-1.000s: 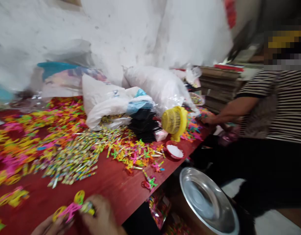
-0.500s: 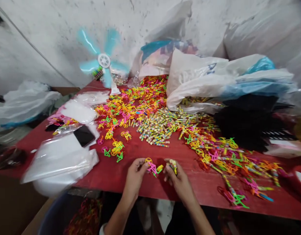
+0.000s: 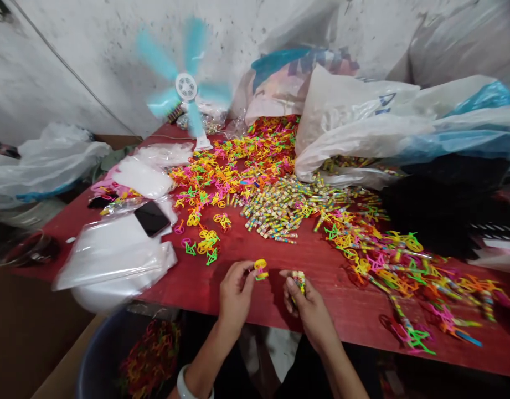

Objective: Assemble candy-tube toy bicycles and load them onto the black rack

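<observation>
Near the table's front edge, my left hand pinches a small plastic piece in yellow, pink and green between thumb and fingertips. To its right, my right hand is closed round several short patterned tubes, their pale ends showing above the thumb. The two hands are apart. Beyond them lies a heap of similar patterned tubes. Colourful plastic pieces are scattered left of that heap, and more pieces mixed with tubes spread to the right.
On the red table a phone rests on clear plastic bags. A fan stands at the back. White sacks and a black cloth are on the right. A tub holds pieces below the left edge.
The plastic piece in my left hand has turned and risen slightly. My right hand still grips the tubes. The whole view has shifted, with the table contents now further right.
</observation>
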Action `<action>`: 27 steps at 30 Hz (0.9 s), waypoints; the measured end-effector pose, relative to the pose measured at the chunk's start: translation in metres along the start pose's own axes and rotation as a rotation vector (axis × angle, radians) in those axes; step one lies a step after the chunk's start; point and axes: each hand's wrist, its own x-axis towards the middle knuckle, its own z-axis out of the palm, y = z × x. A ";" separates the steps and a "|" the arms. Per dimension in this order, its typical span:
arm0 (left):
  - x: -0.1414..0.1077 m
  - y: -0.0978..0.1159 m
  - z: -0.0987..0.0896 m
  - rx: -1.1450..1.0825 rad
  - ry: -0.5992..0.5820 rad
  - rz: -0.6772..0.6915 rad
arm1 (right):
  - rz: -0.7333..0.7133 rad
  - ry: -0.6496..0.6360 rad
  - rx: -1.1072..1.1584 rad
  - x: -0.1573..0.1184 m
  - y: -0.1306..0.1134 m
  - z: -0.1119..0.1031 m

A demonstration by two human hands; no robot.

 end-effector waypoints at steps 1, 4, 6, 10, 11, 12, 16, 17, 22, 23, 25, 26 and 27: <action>-0.002 -0.002 -0.001 0.093 -0.025 0.154 | 0.045 -0.026 0.033 -0.001 -0.002 0.000; -0.008 -0.006 -0.002 0.230 -0.230 0.563 | 0.205 -0.121 0.123 -0.001 -0.004 0.001; -0.013 -0.009 -0.002 0.214 -0.342 0.624 | 0.245 -0.138 0.153 0.001 -0.003 0.003; -0.021 -0.009 -0.002 0.101 -0.292 0.318 | 0.167 -0.152 0.139 0.004 0.005 0.008; -0.022 -0.008 -0.002 0.080 -0.209 0.222 | 0.144 -0.141 0.132 0.004 0.007 0.010; -0.022 -0.007 -0.001 0.061 -0.127 0.125 | 0.122 -0.126 0.120 0.003 0.009 0.012; -0.016 0.003 0.004 -0.094 -0.155 -0.284 | 0.021 -0.158 0.000 -0.001 0.009 0.018; -0.014 0.006 0.005 -0.145 -0.195 -0.351 | -0.005 -0.174 -0.038 -0.002 0.008 0.018; -0.009 0.014 0.006 -0.281 -0.133 -0.408 | -0.126 -0.159 -0.225 -0.002 0.007 0.007; -0.009 0.014 0.006 -0.299 -0.134 -0.411 | -0.143 -0.150 -0.262 -0.001 0.007 0.004; -0.010 0.014 0.007 -0.317 -0.145 -0.420 | -0.172 -0.117 -0.319 0.001 0.009 0.000; -0.011 0.013 0.008 -0.313 -0.151 -0.422 | -0.184 -0.093 -0.340 0.002 0.010 -0.001; -0.011 0.013 0.009 -0.302 -0.154 -0.422 | -0.194 -0.068 -0.361 0.002 0.010 -0.001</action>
